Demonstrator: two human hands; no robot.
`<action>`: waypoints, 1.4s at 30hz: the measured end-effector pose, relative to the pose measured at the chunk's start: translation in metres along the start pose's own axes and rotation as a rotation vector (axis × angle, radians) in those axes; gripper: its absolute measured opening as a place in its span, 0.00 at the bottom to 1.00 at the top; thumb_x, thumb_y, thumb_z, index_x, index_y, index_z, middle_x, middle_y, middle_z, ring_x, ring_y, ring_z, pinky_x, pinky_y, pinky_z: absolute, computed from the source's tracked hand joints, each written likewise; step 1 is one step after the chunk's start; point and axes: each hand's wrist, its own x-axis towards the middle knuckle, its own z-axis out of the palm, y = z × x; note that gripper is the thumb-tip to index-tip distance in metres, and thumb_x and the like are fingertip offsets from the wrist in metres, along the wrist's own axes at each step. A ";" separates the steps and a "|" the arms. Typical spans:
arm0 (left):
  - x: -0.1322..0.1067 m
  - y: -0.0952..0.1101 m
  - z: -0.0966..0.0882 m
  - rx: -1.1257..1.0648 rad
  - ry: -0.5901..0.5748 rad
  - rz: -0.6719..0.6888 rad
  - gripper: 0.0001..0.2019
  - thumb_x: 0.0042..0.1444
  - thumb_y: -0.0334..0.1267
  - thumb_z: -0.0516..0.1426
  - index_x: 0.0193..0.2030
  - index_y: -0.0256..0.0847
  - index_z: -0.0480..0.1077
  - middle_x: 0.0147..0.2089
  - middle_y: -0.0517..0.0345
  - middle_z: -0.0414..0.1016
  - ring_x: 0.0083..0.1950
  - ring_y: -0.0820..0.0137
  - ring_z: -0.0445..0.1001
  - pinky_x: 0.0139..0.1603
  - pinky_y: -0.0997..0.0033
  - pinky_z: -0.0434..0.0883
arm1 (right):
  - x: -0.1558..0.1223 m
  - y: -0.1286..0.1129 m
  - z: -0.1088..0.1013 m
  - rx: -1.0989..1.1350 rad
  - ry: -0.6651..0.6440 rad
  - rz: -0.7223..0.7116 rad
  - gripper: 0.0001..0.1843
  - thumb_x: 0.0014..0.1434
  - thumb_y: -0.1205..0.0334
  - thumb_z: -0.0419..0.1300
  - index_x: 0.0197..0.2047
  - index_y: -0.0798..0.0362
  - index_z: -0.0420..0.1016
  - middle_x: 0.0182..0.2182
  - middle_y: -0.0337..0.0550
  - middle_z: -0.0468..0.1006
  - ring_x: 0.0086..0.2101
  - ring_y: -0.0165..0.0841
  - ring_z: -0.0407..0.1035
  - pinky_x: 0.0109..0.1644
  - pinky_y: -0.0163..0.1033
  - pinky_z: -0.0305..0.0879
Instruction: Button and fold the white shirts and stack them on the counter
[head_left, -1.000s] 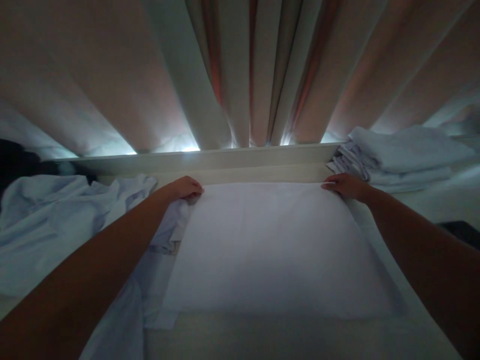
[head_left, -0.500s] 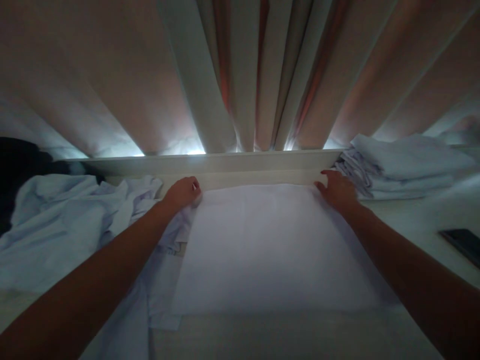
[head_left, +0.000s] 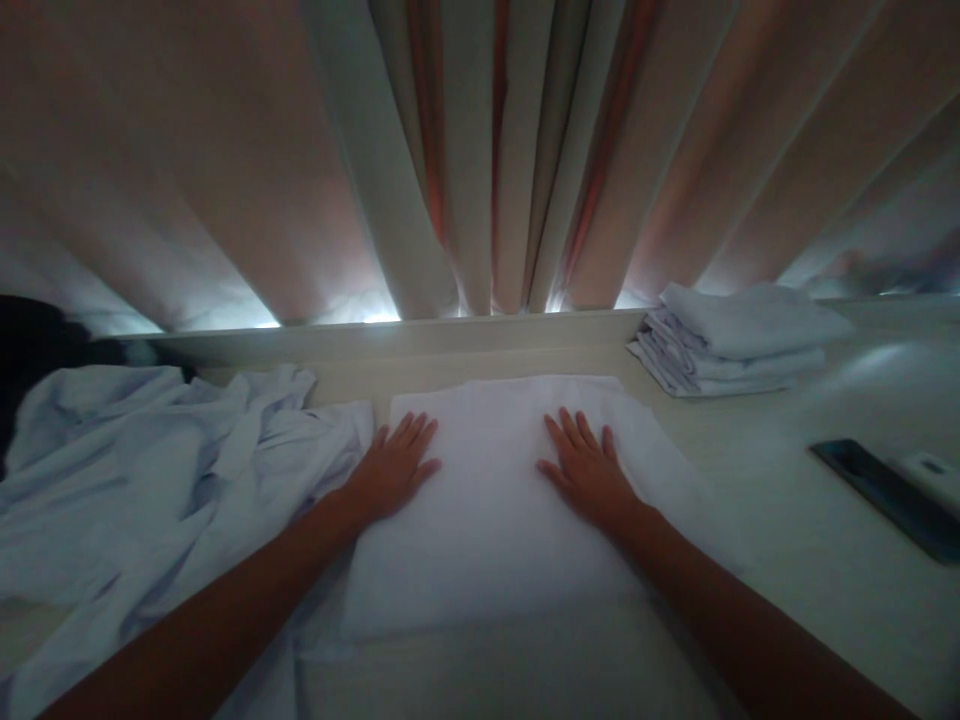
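Observation:
A white folded cloth lies flat on the pale table in front of me. My left hand rests palm down on its left part, fingers stretched out. My right hand lies flat on its right part, fingers spread. Neither hand holds anything. The light is dim.
A heap of crumpled pale cloths fills the left side. A stack of folded cloths sits at the back right. A dark phone and a small white object lie at the right. Curtains hang behind the table's raised back edge.
Both hands have left the far corners of the white cloth and come inward and nearer, now lying flat on its top. The view has shifted slightly.

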 end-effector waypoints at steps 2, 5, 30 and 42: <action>0.005 0.010 -0.011 0.016 0.029 -0.011 0.34 0.68 0.56 0.38 0.75 0.38 0.48 0.77 0.43 0.44 0.77 0.51 0.40 0.72 0.39 0.42 | -0.008 0.013 -0.004 -0.042 0.059 0.056 0.40 0.68 0.38 0.37 0.75 0.52 0.41 0.74 0.53 0.39 0.71 0.52 0.32 0.69 0.68 0.34; 0.019 0.027 -0.018 0.003 0.064 0.004 0.33 0.68 0.56 0.40 0.75 0.45 0.46 0.77 0.49 0.42 0.77 0.51 0.37 0.71 0.35 0.41 | -0.023 0.042 0.000 -0.101 0.071 0.159 0.40 0.68 0.38 0.38 0.75 0.53 0.44 0.73 0.56 0.40 0.71 0.55 0.34 0.69 0.69 0.36; -0.069 0.168 0.015 -0.001 0.169 -0.109 0.30 0.68 0.49 0.43 0.75 0.51 0.42 0.77 0.58 0.41 0.77 0.54 0.37 0.70 0.29 0.38 | -0.103 -0.038 0.011 -0.049 0.192 -0.279 0.36 0.68 0.48 0.48 0.74 0.52 0.48 0.73 0.55 0.42 0.71 0.52 0.36 0.69 0.68 0.36; -0.138 0.173 0.022 -0.029 0.068 -0.250 0.29 0.66 0.43 0.46 0.74 0.49 0.50 0.77 0.57 0.42 0.77 0.50 0.41 0.71 0.32 0.38 | -0.182 0.103 0.031 -0.063 0.140 -0.074 0.39 0.68 0.42 0.44 0.74 0.54 0.44 0.73 0.52 0.44 0.71 0.47 0.35 0.70 0.62 0.44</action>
